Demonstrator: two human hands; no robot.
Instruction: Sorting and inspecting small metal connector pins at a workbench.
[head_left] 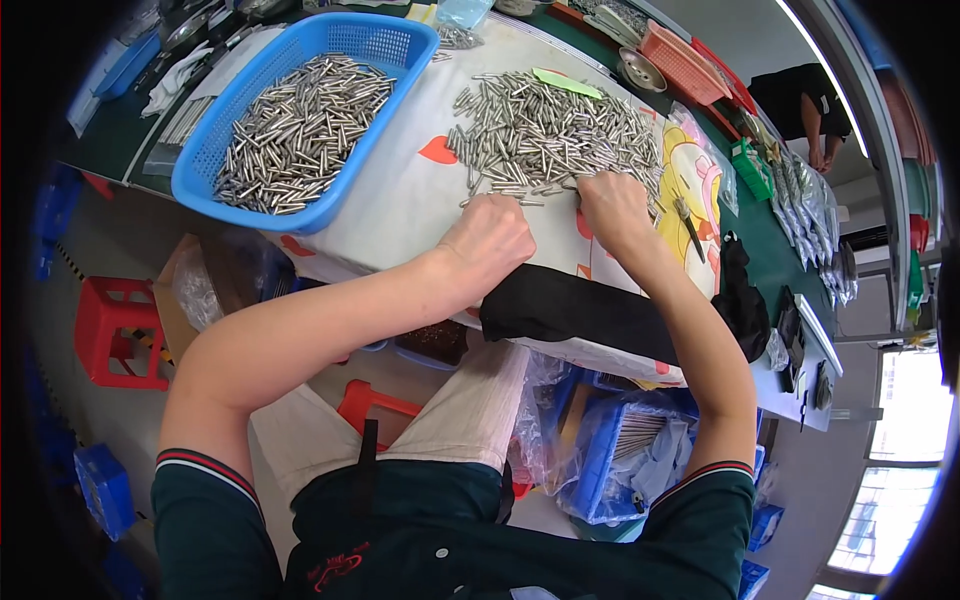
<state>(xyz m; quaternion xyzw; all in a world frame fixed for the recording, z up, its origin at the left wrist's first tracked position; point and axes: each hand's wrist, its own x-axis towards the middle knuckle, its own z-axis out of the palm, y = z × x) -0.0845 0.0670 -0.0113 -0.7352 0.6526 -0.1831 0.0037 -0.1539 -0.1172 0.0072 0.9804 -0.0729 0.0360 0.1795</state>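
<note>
A loose heap of short, silvery metal pins [560, 130] lies on a pale patterned cloth [400, 200] in front of me. My left hand [490, 235] is closed at the heap's near left edge, its fingers curled down beside a few stray pins. At the near right side of the heap, my right hand [615, 210] is also closed, with knuckles up and fingertips touching the pins. The undersides of both hands are hidden, so what they hold, if anything, does not show. A blue plastic basket [335, 210] full of similar pins stands to the left.
A green strip [566, 83] rests on the heap's far side. Right of the heap lies a dark-handled brush [690, 230]. Black cloth [580, 310] covers the near table edge. Pink baskets [685, 65] stand far right, near another person's arms [815, 130]. Below are blue crates [600, 480].
</note>
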